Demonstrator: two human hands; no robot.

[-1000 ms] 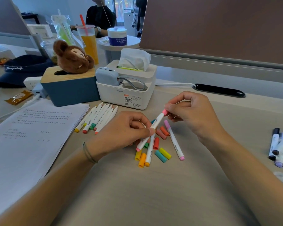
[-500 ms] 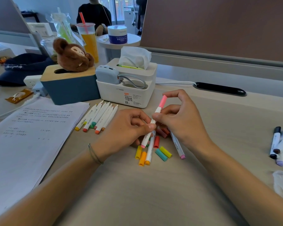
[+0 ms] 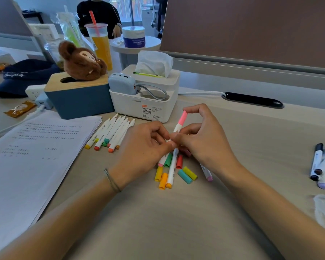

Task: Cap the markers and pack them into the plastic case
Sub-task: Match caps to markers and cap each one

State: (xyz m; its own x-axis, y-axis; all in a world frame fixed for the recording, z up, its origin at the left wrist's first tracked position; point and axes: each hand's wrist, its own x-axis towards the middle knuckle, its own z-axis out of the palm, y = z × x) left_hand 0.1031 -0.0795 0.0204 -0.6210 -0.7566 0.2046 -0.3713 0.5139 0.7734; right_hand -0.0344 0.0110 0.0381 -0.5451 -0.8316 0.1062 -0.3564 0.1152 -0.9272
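My left hand [image 3: 146, 145] and right hand [image 3: 201, 139] both pinch the pink-capped marker [image 3: 179, 122], tilted upright just in front of the white tissue box [image 3: 146, 102]. Left of it lies a row of markers [image 3: 111, 134], tips bare; loose caps [image 3: 184, 173] lie nearer me. No plastic case identified; packing not started. Open desk [image 3: 176, 222] toward me.

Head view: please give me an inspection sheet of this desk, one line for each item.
Surface: beige desk.
Job's things: pink marker held tilted; uncapped markers; loose caps; case not identified.
Clutter: papers, tissue box, plush, drink, dark markers.
Grips: left hand and right hand both pinch the pink marker.
Cables: white cable.
Surroundings: partition; a seated person.
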